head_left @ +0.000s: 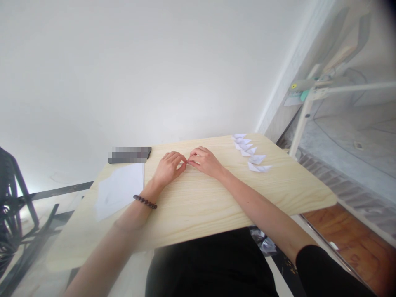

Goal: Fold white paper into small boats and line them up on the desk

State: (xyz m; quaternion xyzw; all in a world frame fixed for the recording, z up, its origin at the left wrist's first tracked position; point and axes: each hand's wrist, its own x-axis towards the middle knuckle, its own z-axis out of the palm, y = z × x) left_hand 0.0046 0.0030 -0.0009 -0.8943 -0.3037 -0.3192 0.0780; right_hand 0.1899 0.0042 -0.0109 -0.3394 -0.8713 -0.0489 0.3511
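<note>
My left hand (169, 168) and my right hand (204, 161) meet over the middle of the table, thumbs and fingertips pinched together. Between them is a small piece of white folded paper (180, 165), mostly covered by the fingers, so its shape cannot be made out. Several folded white paper boats (248, 152) with pointed ends stand in a row to the right of my right hand. Left of my left hand lies a stack of white paper sheets (122, 189). A dark beaded bracelet (144, 201) circles my left wrist.
The light wood table (198, 218) has rounded corners and stands against a white wall (173, 74). A dark, blurred-out flat object (130, 155) lies at its back left. A white metal frame (305, 119) rises on the right; a black chair (15, 194) is at far left.
</note>
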